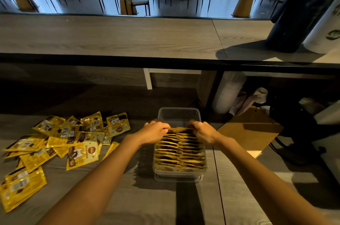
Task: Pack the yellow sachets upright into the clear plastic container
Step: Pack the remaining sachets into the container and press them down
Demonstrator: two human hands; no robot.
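Left hand and right hand fingers clamp the ends of the farthest upright sachet in the container.

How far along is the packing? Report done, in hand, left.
Done: upright sachets fill most of the clear container from its near end. In hand: left hand and right hand pinch the farthest sachet by its top edge. Left: the far end is unfilled, and a loose pile lies to its left.

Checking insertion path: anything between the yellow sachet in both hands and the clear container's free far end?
Nothing visible. The left hand and right hand pinch the flat yellow sachet at the far end of the upright row in the clear plastic container; the space beyond is bare.
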